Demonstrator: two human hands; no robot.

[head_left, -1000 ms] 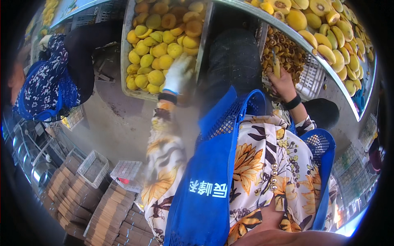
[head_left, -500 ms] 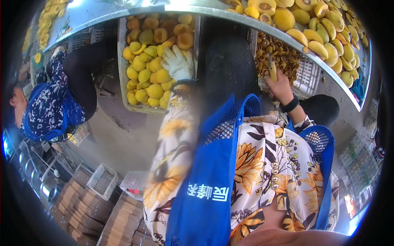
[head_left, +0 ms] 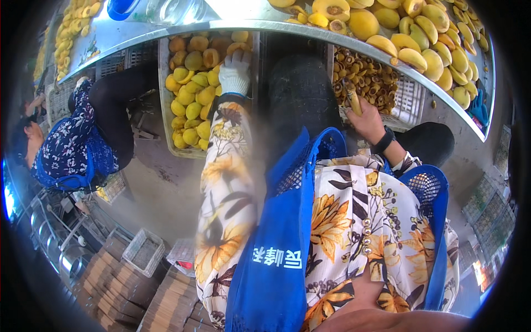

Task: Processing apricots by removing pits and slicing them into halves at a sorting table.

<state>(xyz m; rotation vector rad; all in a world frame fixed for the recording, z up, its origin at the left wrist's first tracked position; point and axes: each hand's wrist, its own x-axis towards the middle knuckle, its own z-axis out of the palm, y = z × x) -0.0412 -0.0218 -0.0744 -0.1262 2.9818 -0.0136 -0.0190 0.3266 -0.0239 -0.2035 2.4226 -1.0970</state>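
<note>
Gloved left hand (head_left: 234, 72) reaches into the fruit crate (head_left: 166, 105), fingers hidden, grip unclear. Right hand (head_left: 366, 117) clenches a tool (head_left: 354, 103) over the pit crate (head_left: 406, 99). Fruit (head_left: 193, 91) looks soft, bruisable; cup around the body.

We see a dusty grey concrete floor (head_left: 160, 182) in daylight, with a long metal worktable (head_left: 166, 30) curving across the top (the lens bends it). Stacks of flat brown cartons (head_left: 127, 288) sit at lower left beside small white plastic crates (head_left: 144, 252) and shiny steel frames (head_left: 50, 232).
</note>
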